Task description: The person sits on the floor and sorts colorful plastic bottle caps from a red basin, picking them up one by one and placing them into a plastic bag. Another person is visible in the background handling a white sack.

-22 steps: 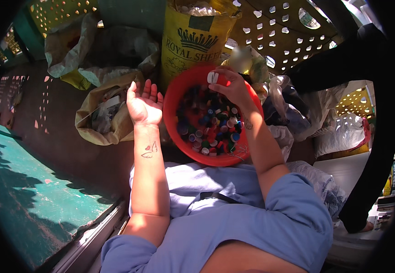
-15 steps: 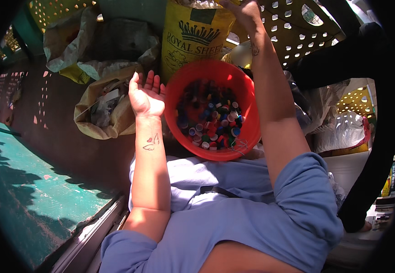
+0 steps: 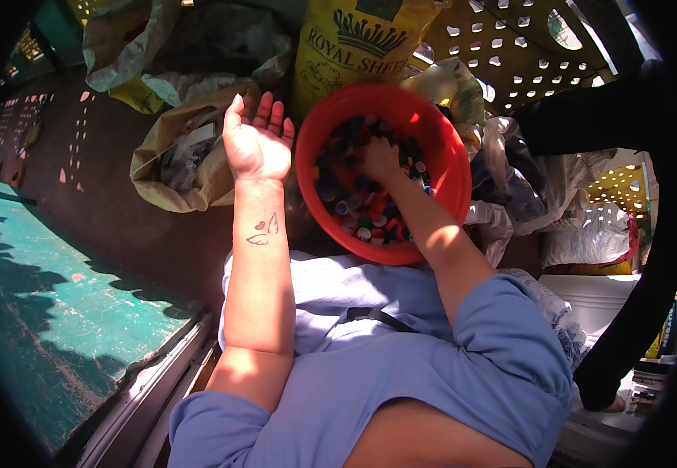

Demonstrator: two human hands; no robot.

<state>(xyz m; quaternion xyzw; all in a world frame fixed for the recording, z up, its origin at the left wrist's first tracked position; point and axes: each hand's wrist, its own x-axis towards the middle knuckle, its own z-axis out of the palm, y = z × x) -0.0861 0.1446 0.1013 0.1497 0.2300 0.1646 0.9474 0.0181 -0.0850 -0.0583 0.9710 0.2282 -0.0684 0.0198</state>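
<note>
A red plastic basin (image 3: pixel 457 179) sits tilted toward me, holding many bottle caps (image 3: pixel 366 214) in white, red, blue, green and black. Inside it, my right hand (image 3: pixel 379 161) reaches down among the caps; its fingertips are in shadow and partly hidden, so a grip on any cap cannot be made out. Left of the basin's rim, my left hand (image 3: pixel 257 144) is held palm up with its fingers apart and nothing in it. Just beyond that hand stands an opened tan sack (image 3: pixel 155 187) with mixed clear and white plastic scraps inside.
Behind the basin stands a yellow printed sack (image 3: pixel 354 47). Pale crumpled sacks (image 3: pixel 221 58) lie at the far left. Clear plastic bags (image 3: pixel 522 191) crowd the right side, near another person's black-clothed limb (image 3: pixel 643 273). A worn green board (image 3: pixel 81 335) lies at the left.
My right hand has come down from the top of the yellow sack into the basin. My left hand stays palm up. The whole view has shifted slightly.
</note>
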